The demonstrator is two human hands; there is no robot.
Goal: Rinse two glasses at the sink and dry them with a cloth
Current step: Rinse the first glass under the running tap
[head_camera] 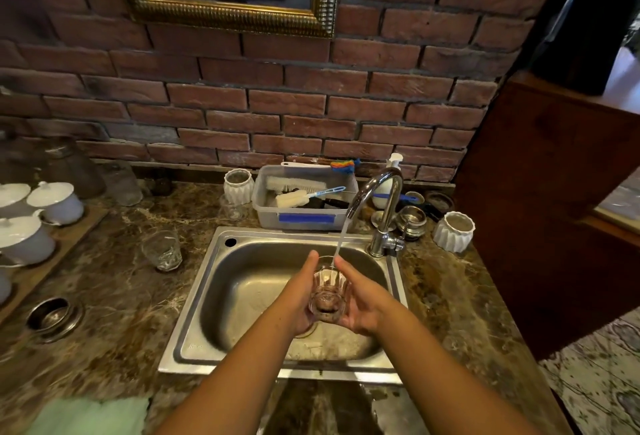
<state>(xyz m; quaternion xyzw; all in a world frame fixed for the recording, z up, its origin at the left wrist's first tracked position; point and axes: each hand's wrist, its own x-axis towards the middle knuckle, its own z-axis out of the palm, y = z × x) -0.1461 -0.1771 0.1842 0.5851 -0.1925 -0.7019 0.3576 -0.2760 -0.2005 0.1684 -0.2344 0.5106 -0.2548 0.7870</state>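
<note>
Both arms extend forward over the sink (pixel 194 303), left hand (pixel 301 299) and right hand (pixel 363 306) grasping the glass (pixel 329 292) between them under the faucet (pixel 377 199) stream, clear of the basin walls.

Clear ribbed glass (pixel 328 290), brushed steel sink (pixel 207 299), glossy chrome tap (pixel 381 199), polished marble counter (pixel 114 299).

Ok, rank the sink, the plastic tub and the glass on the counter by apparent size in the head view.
1. Sink
2. Plastic tub
3. Glass on the counter

Gaps are wide, so camera nearness doesn't change the order.
</note>
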